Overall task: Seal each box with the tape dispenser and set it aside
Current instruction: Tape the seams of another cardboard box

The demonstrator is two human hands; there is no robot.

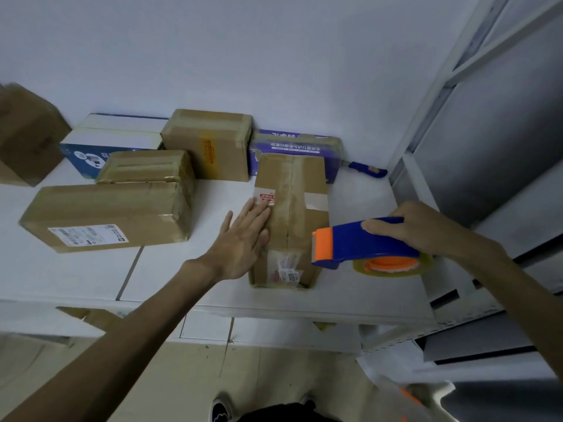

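Observation:
A tall brown cardboard box lies lengthwise on the white table in front of me, with a taped centre seam and red-and-white stickers. My left hand lies flat with straight fingers against the box's left side. My right hand grips the top of a blue and orange tape dispenser, whose orange head sits at the box's right edge. Its tape roll hangs below my hand.
Several other boxes sit behind and to the left: a long brown box, a small taped box, a brown box, a white and blue box, a purple box. A blue knife lies at the back right. Grey shelving stands right.

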